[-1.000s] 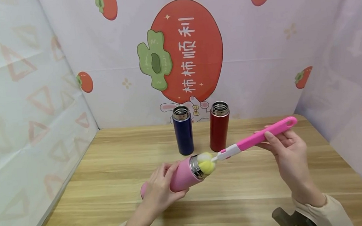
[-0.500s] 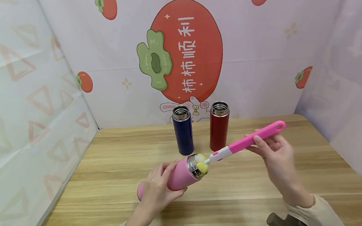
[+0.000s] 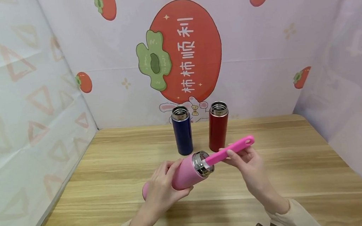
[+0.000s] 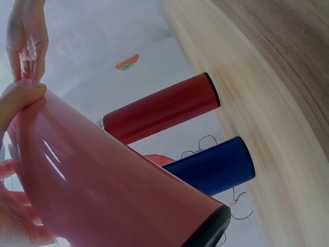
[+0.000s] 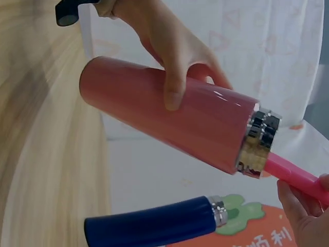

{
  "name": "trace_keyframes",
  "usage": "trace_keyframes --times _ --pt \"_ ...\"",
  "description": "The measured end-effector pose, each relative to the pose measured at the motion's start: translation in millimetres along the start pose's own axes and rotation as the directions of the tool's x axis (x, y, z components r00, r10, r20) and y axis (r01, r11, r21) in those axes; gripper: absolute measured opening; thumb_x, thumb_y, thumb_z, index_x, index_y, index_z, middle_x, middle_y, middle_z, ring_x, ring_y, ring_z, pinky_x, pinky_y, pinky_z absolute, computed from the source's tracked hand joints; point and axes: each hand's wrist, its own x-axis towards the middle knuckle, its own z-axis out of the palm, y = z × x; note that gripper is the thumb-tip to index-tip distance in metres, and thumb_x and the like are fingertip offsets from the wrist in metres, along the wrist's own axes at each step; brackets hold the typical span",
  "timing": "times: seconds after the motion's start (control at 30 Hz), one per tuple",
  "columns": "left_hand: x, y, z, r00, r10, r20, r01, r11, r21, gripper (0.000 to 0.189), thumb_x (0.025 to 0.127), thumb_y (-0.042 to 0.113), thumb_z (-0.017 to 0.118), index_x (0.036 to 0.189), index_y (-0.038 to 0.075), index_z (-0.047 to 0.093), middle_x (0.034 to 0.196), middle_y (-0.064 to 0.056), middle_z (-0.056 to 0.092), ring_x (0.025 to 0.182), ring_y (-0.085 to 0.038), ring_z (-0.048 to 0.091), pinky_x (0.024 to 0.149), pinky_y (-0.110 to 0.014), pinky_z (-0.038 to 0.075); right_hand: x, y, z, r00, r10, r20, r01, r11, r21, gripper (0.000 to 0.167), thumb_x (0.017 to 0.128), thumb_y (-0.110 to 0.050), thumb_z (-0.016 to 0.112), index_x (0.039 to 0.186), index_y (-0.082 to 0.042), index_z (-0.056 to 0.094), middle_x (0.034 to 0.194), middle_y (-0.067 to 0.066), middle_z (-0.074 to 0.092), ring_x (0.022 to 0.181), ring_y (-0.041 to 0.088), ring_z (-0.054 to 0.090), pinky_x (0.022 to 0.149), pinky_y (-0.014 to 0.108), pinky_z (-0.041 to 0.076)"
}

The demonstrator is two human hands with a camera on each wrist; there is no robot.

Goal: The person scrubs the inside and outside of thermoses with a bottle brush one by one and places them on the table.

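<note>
My left hand (image 3: 162, 185) grips a pink vacuum bottle (image 3: 187, 172) round its body and holds it tilted, its steel mouth up toward the right. With thumb and fingers my right hand (image 3: 247, 164) pinches the pink handle of a bottle brush (image 3: 231, 149). The brush's sponge head is hidden inside the bottle; only the handle and a bit of its white collar show at the mouth. In the right wrist view the pink bottle (image 5: 169, 113) has the left thumb lying across its side, and the handle (image 5: 293, 175) runs straight into the steel neck.
Behind the hands, a blue bottle (image 3: 183, 132) and a red bottle (image 3: 218, 127) stand upright and uncapped on the wooden table (image 3: 108, 161). A printed cloth (image 3: 116, 107) hangs at the table's back edge, with more cloth at both sides.
My right hand has moved left and down, pushing the brush into the pink bottle. The yellow and white sponge, earlier at the mouth, is now out of sight. The left hand keeps its hold.
</note>
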Motion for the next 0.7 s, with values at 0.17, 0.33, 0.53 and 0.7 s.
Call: trace_keyframes --times 0.17,0.33,0.53,0.7 --pt "-1.5 1.0 -0.1 1.000 -0.006 -0.004 0.006 1.000 0.010 0.076 0.046 0.033 0.083 0.114 0.015 0.054 0.093 -0.004 0.053 0.081 -0.018 0.054 0.065 -0.036 0.046 -5.4 -11 18 1.000 -0.002 0.009 0.002 1.000 -0.006 0.035 0.086 -0.002 0.053 0.119 0.004 0.042 0.110 0.025 0.053 0.099 0.036 0.055 0.075 0.043 0.047" --pt "-1.4 1.2 1.2 1.000 -0.004 -0.007 0.004 1.000 0.017 0.076 0.046 0.033 0.083 0.114 0.015 0.054 0.093 -0.004 0.053 0.081 -0.018 0.054 0.065 -0.035 0.046 -4.5 -29 26 1.000 0.003 0.013 -0.003 1.000 -0.031 0.035 0.087 0.001 0.051 0.120 0.006 0.040 0.109 0.026 0.052 0.098 0.036 0.056 0.074 0.042 0.047" --pt "-0.6 2.4 2.0 1.000 -0.002 0.004 0.002 1.000 0.005 0.075 0.049 0.033 0.082 0.116 0.015 0.053 0.094 -0.004 0.053 0.082 -0.018 0.054 0.066 -0.035 0.046 -3.5 -51 35 1.000 0.024 0.010 -0.024 1.000 -0.020 0.030 0.087 0.002 0.050 0.115 0.008 0.042 0.106 0.026 0.054 0.096 0.036 0.057 0.074 0.042 0.048" --pt "-0.9 2.3 2.7 1.000 -0.005 0.014 0.005 1.000 0.005 0.074 0.050 0.032 0.081 0.116 0.016 0.053 0.095 -0.003 0.053 0.082 -0.017 0.054 0.068 -0.034 0.046 -1.3 -63 35 1.000 -0.002 -0.010 0.002 0.998 0.056 0.029 0.086 0.001 0.051 0.111 0.011 0.040 0.102 0.028 0.053 0.094 0.036 0.058 0.073 0.042 0.048"
